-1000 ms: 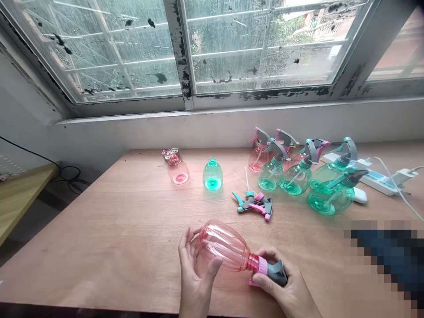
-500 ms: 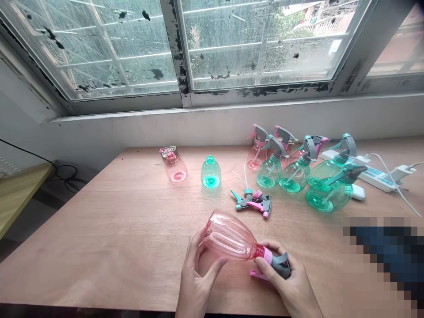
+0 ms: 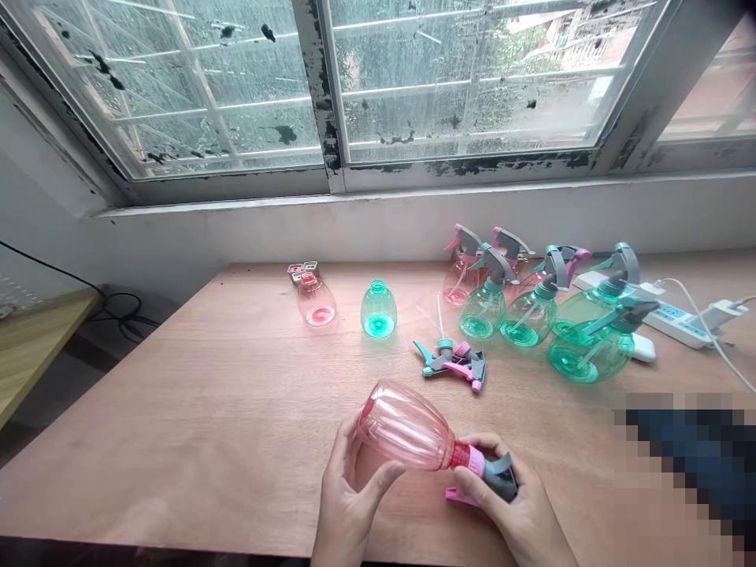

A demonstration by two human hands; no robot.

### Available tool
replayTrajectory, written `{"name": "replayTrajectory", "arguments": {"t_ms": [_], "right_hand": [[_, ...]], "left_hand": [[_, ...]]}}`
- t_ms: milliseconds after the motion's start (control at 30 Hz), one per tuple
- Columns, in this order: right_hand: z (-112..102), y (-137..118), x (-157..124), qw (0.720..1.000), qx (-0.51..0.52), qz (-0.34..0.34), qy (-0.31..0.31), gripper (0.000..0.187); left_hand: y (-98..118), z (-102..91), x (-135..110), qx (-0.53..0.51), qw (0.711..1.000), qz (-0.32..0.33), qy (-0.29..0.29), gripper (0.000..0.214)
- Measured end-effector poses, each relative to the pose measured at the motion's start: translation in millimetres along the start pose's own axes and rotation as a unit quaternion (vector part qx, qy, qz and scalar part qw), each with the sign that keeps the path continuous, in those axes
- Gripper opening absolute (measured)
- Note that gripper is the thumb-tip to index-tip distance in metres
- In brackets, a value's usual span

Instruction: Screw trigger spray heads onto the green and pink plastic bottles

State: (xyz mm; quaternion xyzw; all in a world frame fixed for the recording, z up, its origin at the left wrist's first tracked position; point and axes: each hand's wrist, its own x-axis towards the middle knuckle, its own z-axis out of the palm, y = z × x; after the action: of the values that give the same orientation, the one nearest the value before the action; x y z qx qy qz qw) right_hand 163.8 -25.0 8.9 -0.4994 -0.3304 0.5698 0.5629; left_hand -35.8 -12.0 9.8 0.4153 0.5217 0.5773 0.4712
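Note:
I hold a pink see-through spray bottle (image 3: 405, 429) on its side, low over the wooden table (image 3: 206, 409). My left hand (image 3: 348, 504) wraps round the bottle's wide body, thumb on the near side. My right hand (image 3: 520, 520) grips the grey and pink trigger head (image 3: 493, 479) fitted at the bottle's neck. Two loose trigger heads (image 3: 452, 364), one teal and one pink, lie on the table just beyond the bottle.
A headless pink bottle (image 3: 316, 299) and a headless teal bottle (image 3: 379, 309) stand further back. Several assembled pink and teal spray bottles (image 3: 531, 311) cluster at the right, beside a white power strip (image 3: 673, 319) with cables. A blurred dark patch (image 3: 691, 457) covers the right foreground.
The bottle's wide end has risen slightly and tipped up to the left while both hands kept their grip. The view shifted a little.

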Motion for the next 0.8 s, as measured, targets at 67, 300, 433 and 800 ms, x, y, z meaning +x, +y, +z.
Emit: {"name": "replayTrajectory", "arguments": {"t_ms": [67, 300, 433, 800], "right_hand": [[-2.4, 1.5, 0.9, 1.0, 0.013, -0.001, 0.016, 0.047], [-3.2, 4.7, -0.1, 1.0, 0.029, -0.009, -0.002, 0.04], [-0.6, 4.9, -1.4, 0.999, -0.016, -0.022, -0.018, 0.038], [-1.5, 3.0, 0.8, 0.999, 0.038, 0.008, 0.009, 0.043]], "left_hand": [[-1.4, -1.4, 0.1, 0.009, 0.999, 0.013, -0.028, 0.064], [-2.4, 1.4, -7.7, 0.021, 0.999, -0.001, -0.034, 0.084], [4.1, 3.4, -9.9, 0.005, 0.999, -0.029, -0.023, 0.081], [0.0, -1.8, -5.9, -0.026, 0.996, -0.038, -0.082, 0.075]]}}
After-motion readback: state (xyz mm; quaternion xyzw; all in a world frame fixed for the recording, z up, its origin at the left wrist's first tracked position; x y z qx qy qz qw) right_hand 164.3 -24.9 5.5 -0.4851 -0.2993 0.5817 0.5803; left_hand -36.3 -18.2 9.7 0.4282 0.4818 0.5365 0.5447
